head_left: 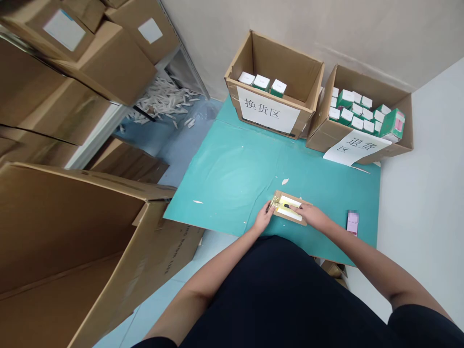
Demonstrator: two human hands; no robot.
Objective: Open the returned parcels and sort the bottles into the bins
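On green tabletop (224,169) | cardboard package (292,214) | between both hands (262,221) (313,215)

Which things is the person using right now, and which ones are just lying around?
Seemingly in use:
- the brown package between the left hand and right hand
- the yellow-and-black thing on it, too small to name

Probably just lying about:
- the phone-like thing
- pale scraps on the green tabletop
- the heap of white pieces

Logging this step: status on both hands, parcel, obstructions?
Left hand at left end of cardboard parcel. Right hand over its right end. Parcel flat on teal tabletop. Smartphone apart, right of parcel, not blocking.
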